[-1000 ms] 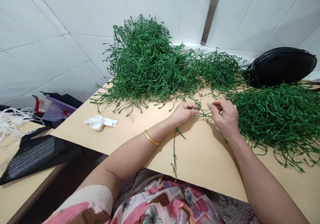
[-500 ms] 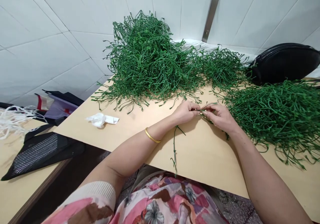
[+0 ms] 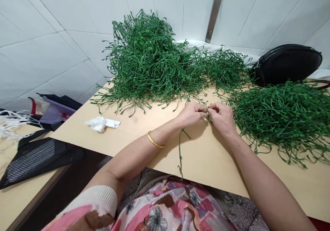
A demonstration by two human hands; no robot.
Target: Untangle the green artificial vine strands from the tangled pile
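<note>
My left hand (image 3: 192, 114) and my right hand (image 3: 221, 117) meet above the table, fingertips pinched close together. Between them is a thin green artificial stem (image 3: 207, 107), mostly hidden by the fingers; both hands grip it. Below my left wrist a jointed green stem strand (image 3: 180, 152) hangs down over the table's front edge. Right of my right hand lies a dense heap of green stems (image 3: 281, 121). A taller pile of the same stems (image 3: 149, 59) rises behind my left hand.
The wooden table (image 3: 219, 169) stands against a tiled wall. A crumpled white tissue (image 3: 99, 124) lies at left. A black bag (image 3: 288, 64) sits at the back right. On a lower surface at left are a black mesh pouch (image 3: 31, 160) and white cords (image 3: 15, 121).
My right hand has turned a little, its fingertips now upright against the left ones. The stem that stretched out under my right hand no longer shows there. The view has shifted slightly.
</note>
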